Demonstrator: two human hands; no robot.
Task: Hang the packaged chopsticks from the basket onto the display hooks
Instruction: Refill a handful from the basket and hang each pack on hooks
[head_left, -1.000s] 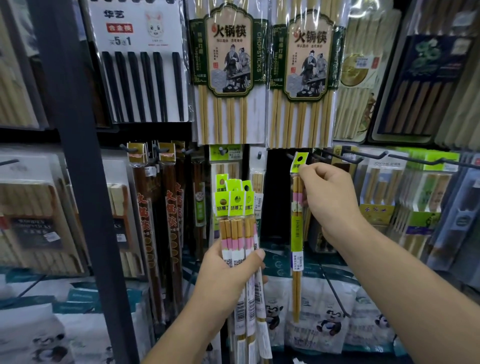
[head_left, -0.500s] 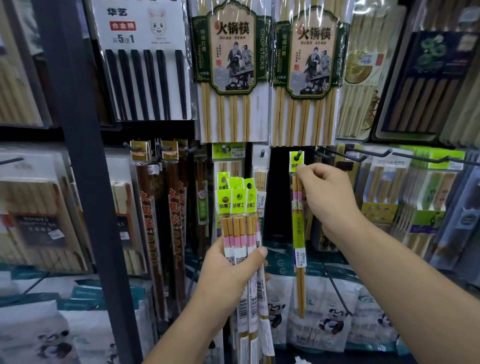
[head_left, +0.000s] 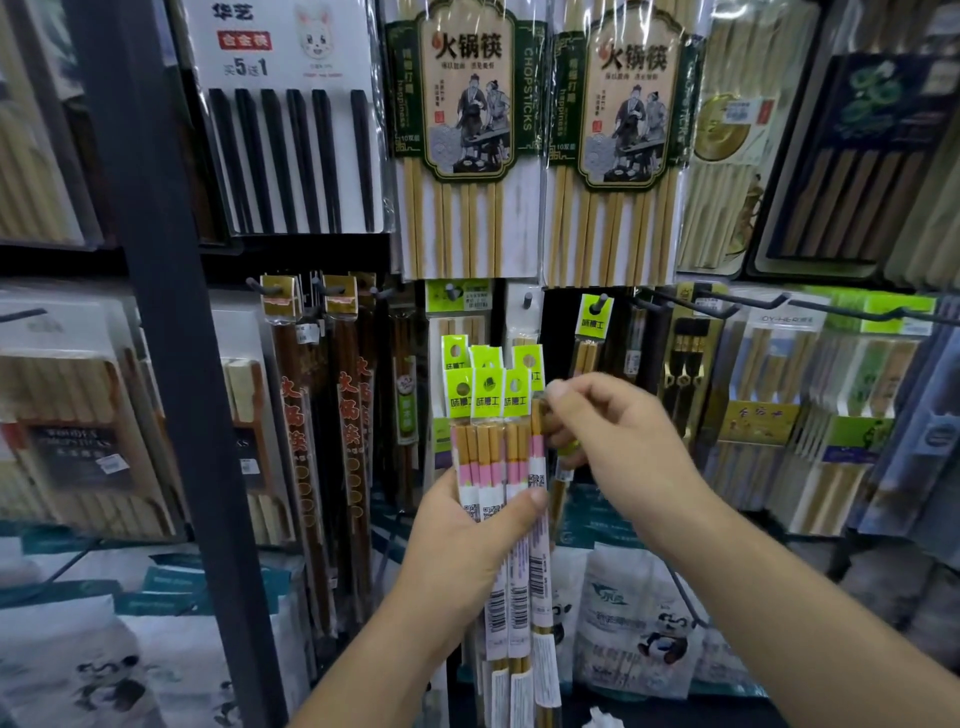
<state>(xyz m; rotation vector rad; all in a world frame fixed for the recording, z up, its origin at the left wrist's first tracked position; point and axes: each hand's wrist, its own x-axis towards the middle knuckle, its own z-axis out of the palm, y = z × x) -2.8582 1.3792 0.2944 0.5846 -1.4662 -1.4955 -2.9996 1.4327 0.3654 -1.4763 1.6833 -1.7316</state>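
Note:
My left hand (head_left: 467, 540) grips a bundle of several chopstick packs (head_left: 493, 447) with lime-green header cards, held upright in front of the rack. My right hand (head_left: 618, 441) has come to the bundle's right edge, and its thumb and fingers pinch the rightmost pack just below the header card. One pack of the same kind (head_left: 595, 325) hangs alone on a dark display hook (head_left: 601, 301) above my right hand. The basket is out of view.
A dark upright post (head_left: 171, 364) stands at the left. Brown long chopstick packs (head_left: 311, 441) hang left of the bundle. Big bamboo chopstick packs (head_left: 457, 156) hang above. Bare hooks (head_left: 748, 301) stick out at the right. Panda-print bags (head_left: 639, 618) lie below.
My right hand let go of the pack, which now hangs on the hook. It moved down and left to the bundle in my left hand and pinched the rightmost pack.

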